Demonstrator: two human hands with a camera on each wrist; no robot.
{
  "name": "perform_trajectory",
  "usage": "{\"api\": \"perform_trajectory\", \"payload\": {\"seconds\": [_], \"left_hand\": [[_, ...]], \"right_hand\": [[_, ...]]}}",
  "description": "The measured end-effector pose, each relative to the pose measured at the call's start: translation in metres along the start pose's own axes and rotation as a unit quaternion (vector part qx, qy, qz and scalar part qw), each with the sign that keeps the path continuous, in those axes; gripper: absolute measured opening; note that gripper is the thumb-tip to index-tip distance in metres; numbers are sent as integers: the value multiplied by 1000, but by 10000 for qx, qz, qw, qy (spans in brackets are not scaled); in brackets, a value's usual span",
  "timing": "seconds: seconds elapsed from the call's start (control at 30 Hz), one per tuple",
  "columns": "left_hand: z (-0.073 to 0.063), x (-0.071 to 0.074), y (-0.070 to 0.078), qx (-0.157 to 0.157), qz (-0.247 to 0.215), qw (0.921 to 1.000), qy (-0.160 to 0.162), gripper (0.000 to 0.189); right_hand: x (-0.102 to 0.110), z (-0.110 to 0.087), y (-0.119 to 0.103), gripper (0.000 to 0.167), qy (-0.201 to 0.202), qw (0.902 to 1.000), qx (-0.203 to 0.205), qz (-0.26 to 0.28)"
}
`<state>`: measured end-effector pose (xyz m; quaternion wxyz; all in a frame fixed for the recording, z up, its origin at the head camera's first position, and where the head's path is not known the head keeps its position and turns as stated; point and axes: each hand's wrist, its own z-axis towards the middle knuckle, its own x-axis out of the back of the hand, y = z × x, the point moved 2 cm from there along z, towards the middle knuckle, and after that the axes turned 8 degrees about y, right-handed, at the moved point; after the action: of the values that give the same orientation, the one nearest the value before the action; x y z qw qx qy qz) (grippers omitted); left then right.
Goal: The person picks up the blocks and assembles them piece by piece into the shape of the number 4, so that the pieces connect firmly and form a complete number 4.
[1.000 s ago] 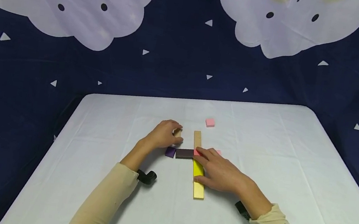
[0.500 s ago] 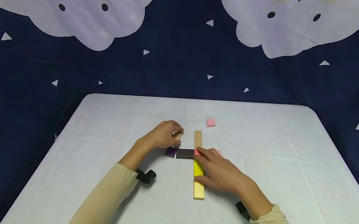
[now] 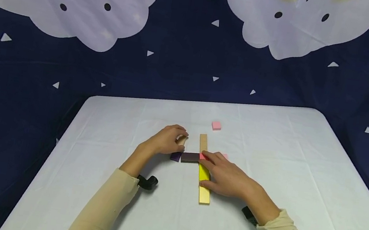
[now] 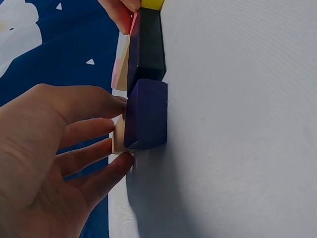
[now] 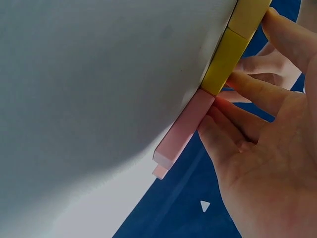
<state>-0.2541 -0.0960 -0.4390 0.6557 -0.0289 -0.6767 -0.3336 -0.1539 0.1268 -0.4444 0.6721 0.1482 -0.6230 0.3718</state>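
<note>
In the head view my left hand (image 3: 165,140) curls its thumb and fingers round a tan wooden block (image 3: 181,141), just behind a small purple block (image 4: 148,115). Right of the purple one lies a dark brown block (image 3: 190,158). It meets a lengthwise row with a tan block (image 3: 203,143) at the far end, a red piece (image 3: 202,156), then a yellow block (image 3: 203,174) and a pale yellow one (image 3: 204,196) nearest me. My right hand (image 3: 227,177) rests its fairly straight fingers on this row. A pink block (image 5: 184,129) extends right, largely hidden under that hand in the head view.
Farther back on the white-covered table (image 3: 272,143) lies a separate small pink block (image 3: 216,125). A dark blue cloth (image 3: 182,79) with printed clouds hangs behind the table. Black wrist cameras, one at the left sleeve (image 3: 148,182), sit low over the tabletop.
My left hand has come slightly toward me with the tan block, closer to the purple block and covering more of it. The right hand stays in place.
</note>
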Motion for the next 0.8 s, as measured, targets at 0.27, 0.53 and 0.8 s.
{"api": "perform_trajectory", "payload": {"seconds": [0.27,0.53,0.8], "left_hand": [[-3,-1,-1,-78,-19,9999,104,45],[-6,1,-1,-252,-37,9995,165,39],[-8,1,-1,-264,-123,9994,196,37]], "right_hand": [[0,0,0,71,-34,10000,-56,8],[1,-1,0,71,-39,10000,-60,27],[1,-1,0,72,-71,10000,-37,17]]}}
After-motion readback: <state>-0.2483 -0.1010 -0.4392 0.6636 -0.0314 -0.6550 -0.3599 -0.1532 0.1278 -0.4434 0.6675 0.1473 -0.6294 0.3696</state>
